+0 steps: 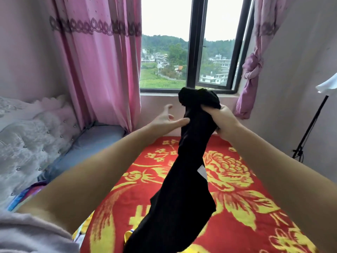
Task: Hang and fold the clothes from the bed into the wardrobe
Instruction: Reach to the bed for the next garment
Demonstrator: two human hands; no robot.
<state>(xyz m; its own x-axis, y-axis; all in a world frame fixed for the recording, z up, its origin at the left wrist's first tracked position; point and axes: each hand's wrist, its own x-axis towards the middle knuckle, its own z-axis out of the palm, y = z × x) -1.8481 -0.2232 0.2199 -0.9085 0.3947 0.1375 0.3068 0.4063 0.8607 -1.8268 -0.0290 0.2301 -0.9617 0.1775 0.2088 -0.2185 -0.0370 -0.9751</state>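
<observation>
A long black garment (184, 179) hangs in the air above the bed, bunched at its top end in front of the window. My right hand (223, 119) grips that bunched top, fingers curled round the cloth. My left hand (167, 119) is spread, fingers straight, with its thumb touching the garment's left edge just below the bunch. A small white label (202, 170) shows on the cloth midway down. The garment's lower end trails down to the red and yellow floral blanket (246, 207) on the bed. The wardrobe is out of sight.
A padded pale headboard (36, 136) stands at the left, with a blue-grey sheet (87, 143) beside it. Pink curtains (102, 61) frame the window (195, 52) ahead. A black lamp stand (310, 128) leans at the right wall. Yellow fabric (127, 236) peeks out under the garment.
</observation>
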